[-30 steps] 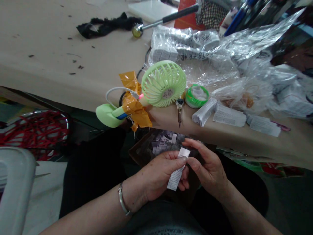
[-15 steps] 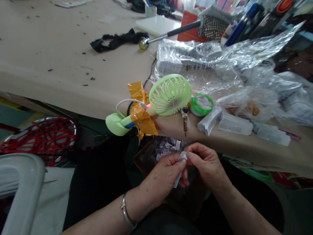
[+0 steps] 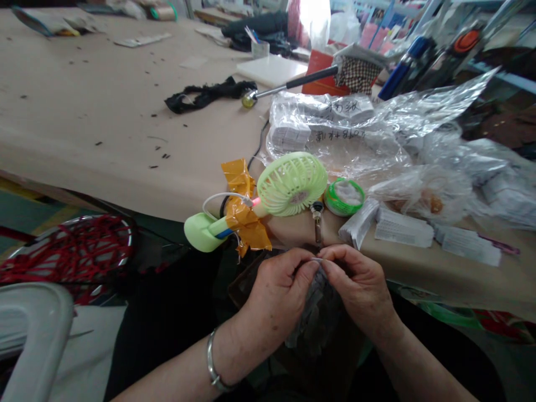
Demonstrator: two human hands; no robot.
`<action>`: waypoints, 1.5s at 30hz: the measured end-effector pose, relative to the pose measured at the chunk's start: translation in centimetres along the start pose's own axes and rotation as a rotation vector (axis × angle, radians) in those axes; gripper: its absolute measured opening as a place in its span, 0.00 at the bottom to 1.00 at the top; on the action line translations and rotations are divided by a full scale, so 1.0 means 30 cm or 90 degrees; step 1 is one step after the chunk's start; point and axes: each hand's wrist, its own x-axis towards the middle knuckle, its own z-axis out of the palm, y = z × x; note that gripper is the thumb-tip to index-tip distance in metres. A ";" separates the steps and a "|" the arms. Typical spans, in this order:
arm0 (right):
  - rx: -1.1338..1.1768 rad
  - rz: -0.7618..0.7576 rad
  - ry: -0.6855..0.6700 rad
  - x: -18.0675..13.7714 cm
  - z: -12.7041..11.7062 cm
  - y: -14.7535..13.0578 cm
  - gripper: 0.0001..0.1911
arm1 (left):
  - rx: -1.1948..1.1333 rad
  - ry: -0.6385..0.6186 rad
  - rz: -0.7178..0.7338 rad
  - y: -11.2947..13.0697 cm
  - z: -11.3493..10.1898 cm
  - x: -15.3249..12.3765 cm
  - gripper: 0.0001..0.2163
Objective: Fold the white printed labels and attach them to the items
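Table [image 3: 121, 131]: beige, green fan [image 3: 292, 185] at its edge.
Left hand [image 3: 282, 285], right hand [image 3: 360, 279]: both pinching one slip [image 3: 317, 260] between them, near that edge.
Slip: probably light, soft, easily creased; best held by its ends.

Pale slip [image 3: 317, 259] pinched between left hand [image 3: 277, 296] and right hand [image 3: 363, 286], on the near side of the green fan [image 3: 292, 184].
On my feed I make out only its thin, whitish edge, bridging the two sets of fingertips, slightly right of the fan and apart from it; the fingers hide the rest, so I cannot tell whether it is folded.
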 end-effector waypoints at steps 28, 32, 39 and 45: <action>-0.108 -0.087 0.054 0.033 0.005 -0.004 0.04 | 0.065 0.036 0.018 0.005 0.000 0.043 0.08; -0.102 -0.077 0.067 0.035 0.010 -0.003 0.05 | 0.054 0.044 0.009 0.011 0.002 0.049 0.08; -0.179 -0.184 0.015 -0.044 -0.066 -0.014 0.09 | 0.040 0.012 -0.004 0.008 -0.006 -0.002 0.07; -0.493 -0.383 0.161 -0.023 -0.193 0.054 0.15 | 0.017 0.023 -0.052 -0.101 0.002 -0.028 0.10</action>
